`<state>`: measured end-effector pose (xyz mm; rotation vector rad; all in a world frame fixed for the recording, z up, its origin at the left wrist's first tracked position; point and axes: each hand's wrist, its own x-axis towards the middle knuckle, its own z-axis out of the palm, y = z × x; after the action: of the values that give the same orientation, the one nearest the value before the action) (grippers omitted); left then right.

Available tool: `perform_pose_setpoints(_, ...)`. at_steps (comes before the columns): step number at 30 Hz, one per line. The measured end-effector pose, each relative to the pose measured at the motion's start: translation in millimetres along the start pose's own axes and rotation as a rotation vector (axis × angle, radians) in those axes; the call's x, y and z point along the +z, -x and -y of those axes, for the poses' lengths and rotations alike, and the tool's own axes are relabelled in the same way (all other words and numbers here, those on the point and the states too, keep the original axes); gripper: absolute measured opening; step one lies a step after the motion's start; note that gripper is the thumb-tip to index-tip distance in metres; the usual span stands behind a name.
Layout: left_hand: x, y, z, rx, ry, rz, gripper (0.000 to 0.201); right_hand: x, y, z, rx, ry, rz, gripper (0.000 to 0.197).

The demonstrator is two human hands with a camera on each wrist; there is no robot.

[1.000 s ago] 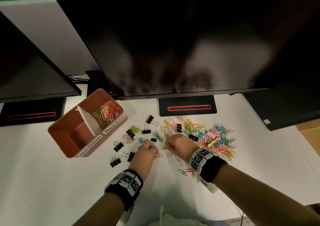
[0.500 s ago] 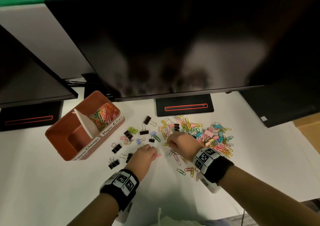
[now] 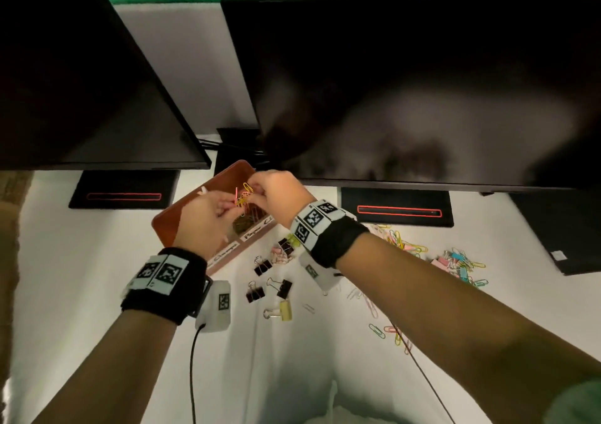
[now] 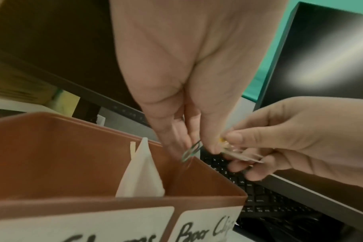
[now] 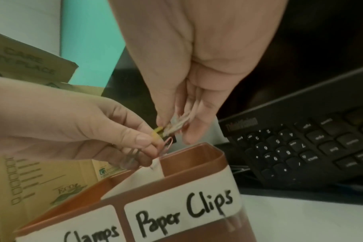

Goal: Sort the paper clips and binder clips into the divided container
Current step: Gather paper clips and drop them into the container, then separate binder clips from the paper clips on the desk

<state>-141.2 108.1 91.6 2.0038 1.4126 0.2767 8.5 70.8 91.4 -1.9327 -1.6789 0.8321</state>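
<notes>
The brown divided container (image 3: 224, 176) stands under the monitor edge, with a white divider (image 4: 141, 172) and labels "Clamps" and "Paper Clips" (image 5: 182, 211). Both hands hover over its paper clip compartment. My left hand (image 3: 227, 207) pinches a few coloured paper clips (image 5: 167, 145); my right hand (image 3: 257, 189) pinches a small bunch of paper clips (image 5: 176, 124). The two bunches almost touch above the rim. Loose black binder clips (image 3: 262, 265) and a yellow binder clip (image 3: 283, 309) lie on the white table. A mixed pile of clips (image 3: 455, 261) lies to the right.
Two dark monitors (image 3: 422, 82) overhang the back of the table, their stands (image 3: 396, 210) behind the clips. A black keyboard (image 5: 300, 147) leans right of the container. A cardboard box (image 5: 31, 180) sits to its left. Cables (image 3: 193, 375) trail from the wrists.
Both hands left the loose pile and moved left and back with paper clips, now held above the container. The head view has shifted to follow them.
</notes>
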Motion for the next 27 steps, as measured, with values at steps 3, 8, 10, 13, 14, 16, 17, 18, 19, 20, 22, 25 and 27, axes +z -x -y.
perform_pose_setpoints(3,4,6,-1,0.068,-0.06,0.005,0.036,3,2,-6,0.013,-0.073,-0.011,0.04)
perform_pose_setpoints(8,41,51,3,0.239,0.034,0.166,0.023,4,60,-64,0.063,-0.04,-0.057,0.018)
perform_pose_setpoints(10,68,70,8,0.287,-0.017,0.356,0.02,12,87,-93,0.166,0.015,0.017,0.017)
perform_pose_setpoints(13,105,86,13,0.371,-0.262,0.538,0.024,23,112,-119,0.284,0.089,0.131,0.022)
perform_pose_setpoints(14,113,89,14,0.4,-0.363,0.559,0.025,27,115,-123,0.3,0.093,0.158,0.025)
perform_pose_setpoints(16,124,89,16,0.411,-0.502,0.573,0.025,34,115,-127,0.32,0.089,0.184,0.029)
perform_pose_setpoints(17,127,88,17,0.403,-0.528,0.569,0.024,37,114,-128,0.329,0.081,0.175,0.029)
perform_pose_setpoints(18,129,86,18,0.395,-0.545,0.566,0.021,39,111,-129,0.335,0.073,0.156,0.028)
perform_pose_setpoints(19,131,84,17,0.393,-0.559,0.568,0.018,41,108,-129,0.339,0.07,0.143,0.026)
perform_pose_setpoints(20,132,82,17,0.393,-0.567,0.572,0.014,42,106,-130,0.342,0.07,0.146,0.025)
perform_pose_setpoints(22,133,80,17,0.392,-0.566,0.582,0.01,42,102,-130,0.357,0.063,0.174,0.024)
perform_pose_setpoints(25,135,78,17,0.405,-0.592,0.591,0.012,42,104,-132,0.37,0.071,0.183,0.023)
perform_pose_setpoints(27,136,79,18,0.428,-0.617,0.591,0.012,41,108,-133,0.353,0.082,0.197,0.026)
